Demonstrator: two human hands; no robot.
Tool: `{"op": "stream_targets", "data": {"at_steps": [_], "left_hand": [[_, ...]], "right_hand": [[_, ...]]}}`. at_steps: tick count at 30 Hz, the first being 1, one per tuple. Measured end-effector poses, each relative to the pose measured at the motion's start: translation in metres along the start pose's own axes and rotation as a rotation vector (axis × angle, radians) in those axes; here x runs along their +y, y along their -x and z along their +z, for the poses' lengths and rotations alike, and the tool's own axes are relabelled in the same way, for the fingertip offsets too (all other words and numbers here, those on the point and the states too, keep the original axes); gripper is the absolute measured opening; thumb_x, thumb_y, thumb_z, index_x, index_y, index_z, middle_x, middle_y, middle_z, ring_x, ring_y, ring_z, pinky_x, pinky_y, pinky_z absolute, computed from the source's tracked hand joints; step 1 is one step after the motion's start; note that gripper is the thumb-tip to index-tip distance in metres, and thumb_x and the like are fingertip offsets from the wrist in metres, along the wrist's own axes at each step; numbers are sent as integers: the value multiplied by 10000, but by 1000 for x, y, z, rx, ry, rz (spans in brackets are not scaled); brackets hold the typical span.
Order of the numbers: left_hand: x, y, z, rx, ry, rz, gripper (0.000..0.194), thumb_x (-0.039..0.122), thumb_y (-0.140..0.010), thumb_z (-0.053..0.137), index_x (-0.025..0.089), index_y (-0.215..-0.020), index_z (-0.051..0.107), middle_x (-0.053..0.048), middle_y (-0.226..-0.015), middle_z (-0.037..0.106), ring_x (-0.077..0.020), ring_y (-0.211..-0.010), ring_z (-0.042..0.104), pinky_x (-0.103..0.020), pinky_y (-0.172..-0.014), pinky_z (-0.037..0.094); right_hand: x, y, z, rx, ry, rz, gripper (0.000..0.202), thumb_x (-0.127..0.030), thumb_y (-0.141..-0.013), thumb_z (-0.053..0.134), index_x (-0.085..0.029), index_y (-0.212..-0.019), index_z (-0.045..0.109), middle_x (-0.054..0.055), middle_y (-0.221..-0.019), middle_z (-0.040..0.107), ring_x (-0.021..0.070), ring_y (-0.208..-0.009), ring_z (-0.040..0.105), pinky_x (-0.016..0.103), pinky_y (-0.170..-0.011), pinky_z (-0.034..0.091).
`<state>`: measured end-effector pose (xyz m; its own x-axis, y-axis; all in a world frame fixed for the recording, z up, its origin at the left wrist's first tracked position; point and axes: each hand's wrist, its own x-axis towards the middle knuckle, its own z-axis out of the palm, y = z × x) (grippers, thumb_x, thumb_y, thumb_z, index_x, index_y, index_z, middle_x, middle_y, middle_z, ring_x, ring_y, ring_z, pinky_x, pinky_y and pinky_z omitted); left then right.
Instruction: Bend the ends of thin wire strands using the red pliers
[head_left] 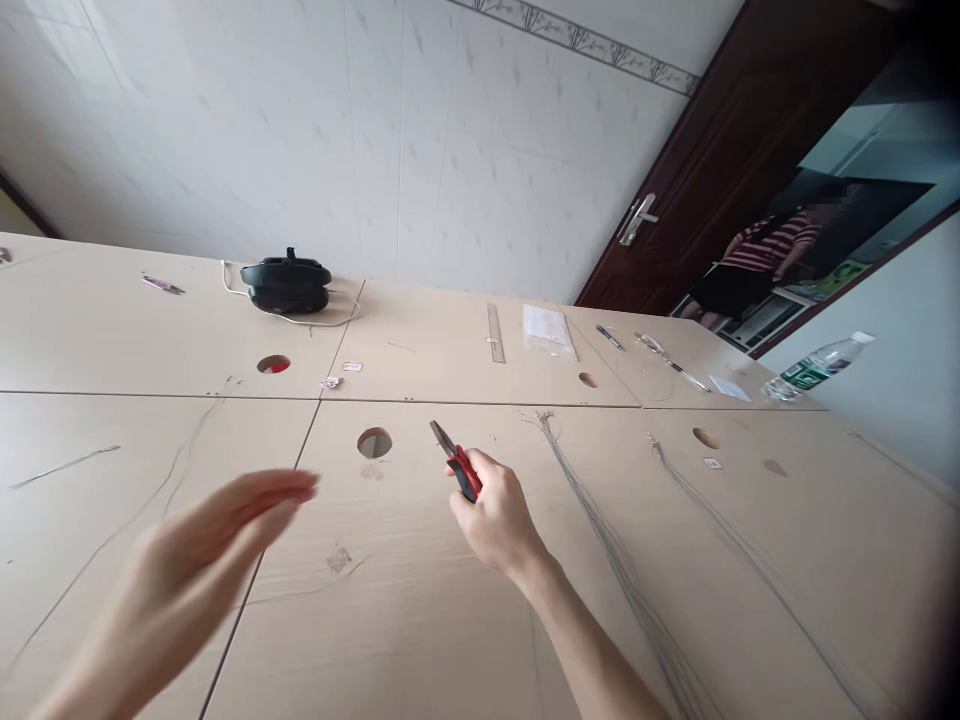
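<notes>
My right hand (495,515) is closed around a pair of pliers (463,472) with red and black handles. The dark jaws point up and left over the table, and my palm hides part of the grip. Blurred by motion, my left hand (217,540) hovers over the left side of the table, its fingers stretched out and its thumb a little apart; I see nothing held in it. A bundle of thin grey wires (592,510) lies right of the pliers. Between my hands, a loose thin wire (315,590) rests near a small worn patch.
The pale table (420,620) has seams and round holes (374,442). Another wire bundle (720,530) lies farther right. Along the back are a black headset-like device (287,285), a ruler (496,335), a plastic packet (548,330), a pen (610,338) and a bottle (817,368). A person (765,250) stands beyond the doorway.
</notes>
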<state>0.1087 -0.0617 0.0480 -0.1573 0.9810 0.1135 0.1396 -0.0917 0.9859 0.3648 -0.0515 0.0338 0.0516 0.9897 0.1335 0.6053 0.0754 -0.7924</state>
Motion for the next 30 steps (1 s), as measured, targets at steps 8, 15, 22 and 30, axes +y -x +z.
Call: {"op": "stream_targets", "data": {"at_steps": [8,15,22,30], "left_hand": [[-3,-7,107,-383,-122,55,547,327,-835,624,289,-1369,510,-99,-1441,537,-300,-1332,485,-497,-1070,417],[-30,25,106,-45,-85,143,330,107,-789,490,258,-1069,578,-24,-895,636,-199,-883,590,-337,-771,500],[-37,39,109,-14,50,108,286,200,-843,599,257,-1117,539,-4,-907,572,-165,-877,564,-337,-856,463],[-28,45,108,-37,152,58,107,262,-878,627,227,-960,567,-18,-927,625,-152,-866,591,-310,-826,484]], "right_hand": [[11,16,0,-5,-4,12,211,-84,-675,486,-204,-824,572,-34,-666,541,130,-560,439,248,-562,350],[18,22,5,-17,41,20,178,-85,-666,495,-209,-776,559,-47,-610,482,132,-540,417,245,-546,330],[18,27,6,-28,56,-1,181,-74,-676,491,-205,-773,569,-21,-645,548,142,-562,456,252,-556,329],[11,28,5,-65,27,-1,194,-91,-675,491,-209,-805,573,-49,-611,452,131,-530,388,248,-532,304]]}}
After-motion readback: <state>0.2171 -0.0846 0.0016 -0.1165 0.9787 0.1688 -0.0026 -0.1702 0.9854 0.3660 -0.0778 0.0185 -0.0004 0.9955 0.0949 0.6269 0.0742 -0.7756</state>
